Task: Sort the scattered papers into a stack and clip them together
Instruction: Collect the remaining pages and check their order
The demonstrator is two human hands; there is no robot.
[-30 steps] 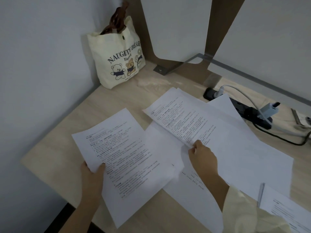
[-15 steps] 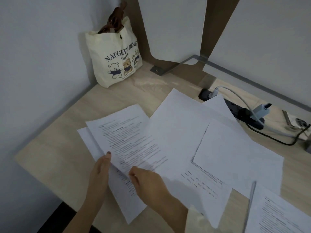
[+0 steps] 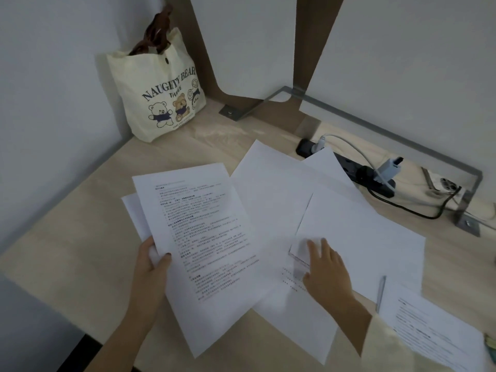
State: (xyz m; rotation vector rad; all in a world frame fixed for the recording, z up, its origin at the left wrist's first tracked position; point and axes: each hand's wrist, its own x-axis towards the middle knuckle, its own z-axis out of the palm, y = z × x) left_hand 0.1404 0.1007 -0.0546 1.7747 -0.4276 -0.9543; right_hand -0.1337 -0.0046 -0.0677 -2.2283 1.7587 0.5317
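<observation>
White papers (image 3: 271, 208) with black print, cream bag (image 3: 158, 87) with bears, pale wood desk (image 3: 80, 232).

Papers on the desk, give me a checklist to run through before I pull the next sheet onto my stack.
1. Left hand grip on the gathered sheets: ok, thumb pressed on top.
2. Gathered sheets squared up: not ok, a lower sheet sticks out at the left.
3. Right hand hold on the blank sheet: cannot tell, that corner is blurred.
4. Pen off the blank sheet: not ok, it seems to lie across its near edge.
5. Loose sheets all collected: not ok, a printed page lies apart at near right.
</observation>
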